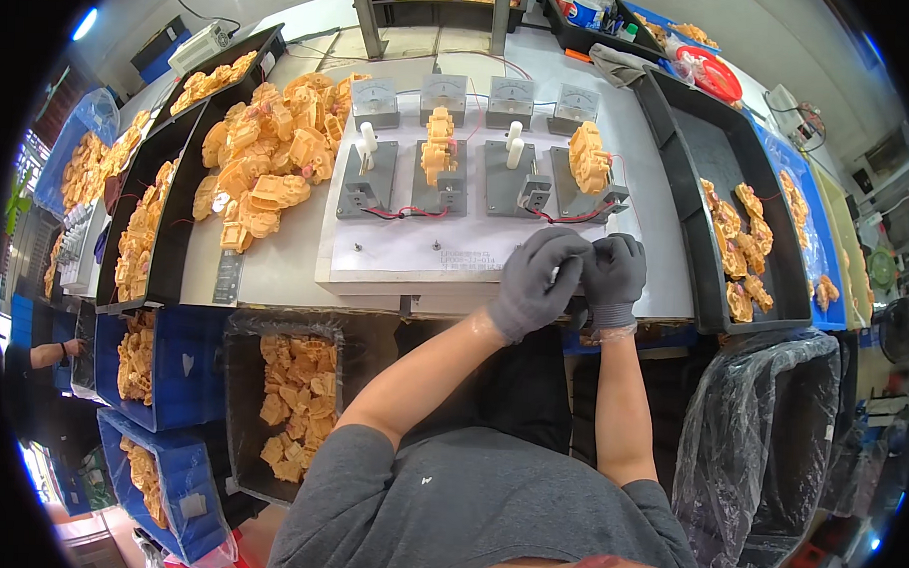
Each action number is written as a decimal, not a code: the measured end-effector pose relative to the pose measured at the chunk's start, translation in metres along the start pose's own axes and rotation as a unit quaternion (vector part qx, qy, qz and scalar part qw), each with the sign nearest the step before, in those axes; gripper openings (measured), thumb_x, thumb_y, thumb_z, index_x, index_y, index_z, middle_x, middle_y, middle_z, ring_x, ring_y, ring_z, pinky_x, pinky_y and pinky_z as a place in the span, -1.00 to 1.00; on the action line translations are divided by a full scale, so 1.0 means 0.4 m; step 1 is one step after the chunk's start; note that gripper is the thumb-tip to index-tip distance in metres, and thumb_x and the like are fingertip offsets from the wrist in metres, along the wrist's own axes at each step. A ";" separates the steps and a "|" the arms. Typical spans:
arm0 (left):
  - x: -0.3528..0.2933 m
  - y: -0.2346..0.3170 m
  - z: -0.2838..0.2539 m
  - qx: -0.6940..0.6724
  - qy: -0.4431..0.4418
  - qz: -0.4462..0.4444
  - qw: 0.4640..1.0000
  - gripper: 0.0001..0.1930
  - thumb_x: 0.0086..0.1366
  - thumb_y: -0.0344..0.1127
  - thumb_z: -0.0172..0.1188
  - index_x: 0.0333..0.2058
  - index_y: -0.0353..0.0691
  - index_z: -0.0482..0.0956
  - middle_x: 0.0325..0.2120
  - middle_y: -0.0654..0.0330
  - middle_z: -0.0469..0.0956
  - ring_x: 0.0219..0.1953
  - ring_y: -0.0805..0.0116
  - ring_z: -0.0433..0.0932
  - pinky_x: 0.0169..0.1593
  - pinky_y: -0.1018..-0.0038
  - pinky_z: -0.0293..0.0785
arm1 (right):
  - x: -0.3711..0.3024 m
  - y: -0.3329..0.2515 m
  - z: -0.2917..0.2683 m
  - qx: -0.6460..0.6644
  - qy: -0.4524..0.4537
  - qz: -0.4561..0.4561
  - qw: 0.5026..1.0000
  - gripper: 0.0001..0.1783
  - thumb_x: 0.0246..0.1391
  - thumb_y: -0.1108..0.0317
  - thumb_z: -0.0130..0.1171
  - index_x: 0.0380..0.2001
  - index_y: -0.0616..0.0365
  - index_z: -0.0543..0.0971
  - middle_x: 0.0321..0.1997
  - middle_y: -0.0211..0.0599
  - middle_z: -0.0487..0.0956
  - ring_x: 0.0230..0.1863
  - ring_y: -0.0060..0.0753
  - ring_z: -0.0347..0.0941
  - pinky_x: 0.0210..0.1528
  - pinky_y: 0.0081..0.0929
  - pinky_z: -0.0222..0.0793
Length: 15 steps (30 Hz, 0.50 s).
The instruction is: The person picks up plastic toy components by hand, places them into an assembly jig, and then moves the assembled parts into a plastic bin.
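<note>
My left hand (pixel 543 279) and my right hand (pixel 615 277), both in grey gloves, are close together over the front right edge of a white test board (pixel 405 272). The fingers of both are curled; what they hold, if anything, is hidden, though a small pale spot shows at the left fingers. On the board stand grey fixtures; an orange-yellow plastic part (pixel 439 148) sits on the second from the left and another plastic part (pixel 589 159) on the rightmost. White pegs (pixel 515 141) rise from the other fixtures. Several analog meters (pixel 444 95) line up behind them.
A heap of orange-yellow parts (pixel 268 167) lies left of the board. Black trays with parts flank it, a right tray (pixel 690 122) and a left tray (pixel 193 165). Below the table edge are a parts bin (pixel 235 407) and a plastic-lined bin (pixel 761 395). Another person's hand (pixel 72 348) shows far left.
</note>
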State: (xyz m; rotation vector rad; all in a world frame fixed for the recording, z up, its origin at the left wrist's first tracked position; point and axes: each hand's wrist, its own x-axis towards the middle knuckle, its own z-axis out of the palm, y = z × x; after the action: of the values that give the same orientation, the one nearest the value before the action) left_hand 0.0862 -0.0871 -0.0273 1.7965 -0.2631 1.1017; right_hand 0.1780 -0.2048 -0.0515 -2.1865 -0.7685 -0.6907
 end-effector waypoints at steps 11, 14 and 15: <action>0.054 -0.025 0.052 -0.183 -0.007 -0.345 0.921 -0.79 0.17 -0.42 0.06 -0.21 -0.33 0.44 -0.37 0.21 0.49 -0.36 0.56 0.44 -0.24 0.60 0.40 | -0.004 -0.006 -0.014 0.014 -0.011 0.006 1.000 -0.74 -0.29 0.37 0.27 -0.39 0.09 0.55 -0.35 -0.26 0.52 -0.26 -0.14 0.41 -0.22 -0.31 0.36; 0.047 -0.029 0.055 -0.179 -0.027 -0.343 0.922 -0.80 0.19 -0.43 0.05 -0.21 -0.33 0.44 -0.39 0.25 0.47 -0.37 0.60 0.42 -0.25 0.63 0.39 | -0.005 -0.002 -0.017 0.018 -0.028 0.006 0.999 -0.70 -0.28 0.36 0.28 -0.34 0.09 0.55 -0.32 -0.26 0.52 -0.24 -0.15 0.40 -0.21 -0.30 0.36; 0.044 -0.032 0.057 -0.159 -0.035 -0.332 0.929 -0.81 0.19 -0.43 0.04 -0.21 -0.33 0.44 -0.40 0.26 0.47 -0.37 0.61 0.42 -0.26 0.64 0.39 | -0.005 -0.003 -0.019 0.019 -0.027 0.005 0.999 -0.70 -0.28 0.36 0.28 -0.34 0.09 0.55 -0.32 -0.26 0.52 -0.24 -0.15 0.40 -0.21 -0.30 0.36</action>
State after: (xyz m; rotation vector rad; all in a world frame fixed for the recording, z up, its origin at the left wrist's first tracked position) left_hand 0.1167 -0.0943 -0.0243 1.4619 0.1234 0.4785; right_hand 0.1743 -0.2105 -0.0477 -2.1820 -0.7916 -0.6088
